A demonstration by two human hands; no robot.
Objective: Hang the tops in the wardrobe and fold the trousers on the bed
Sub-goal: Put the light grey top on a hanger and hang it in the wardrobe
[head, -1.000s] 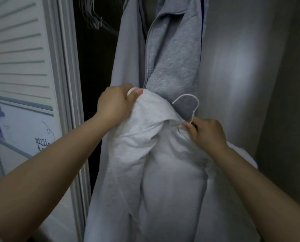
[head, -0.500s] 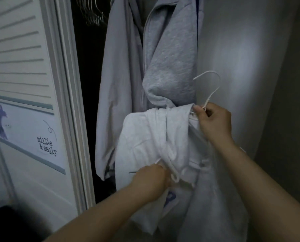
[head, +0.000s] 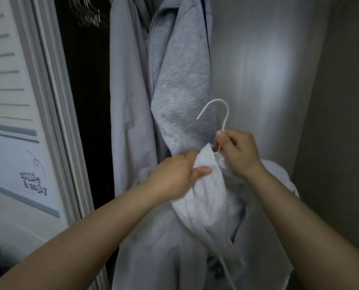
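Wardrobe [head: 86, 101] doorway, dim inside, and a white top [head: 207, 197] is bunched in front of a grey zip sweatshirt [head: 180, 80] that already hangs there. The right hand [head: 239, 152] pinches the neck of a white wire hanger [head: 215, 110] just below its hook, fingers curled round the stem. The left hand [head: 179, 176] grips a fold of the white fabric beside it, thumb pressed on top. The hanger's hook points up and is caught on nothing; the rail is out of sight above.

As a judgement, the top looks only half seated: the cloth is gathered at the hanger's neck, and whether both shoulders sit on the wire cannot be told. If it is lifted to the rail like this, one side may slide off and the top drop. A cord [head: 226, 271] dangling below could snag on the grey sweatshirt, and the raised hook could catch that sweatshirt's fabric, since they hang so near.

On the white louvred door [head: 11, 80] to the left, a panel carries the printed words "millie & sally" [head: 33, 183]. No other writing is legible.
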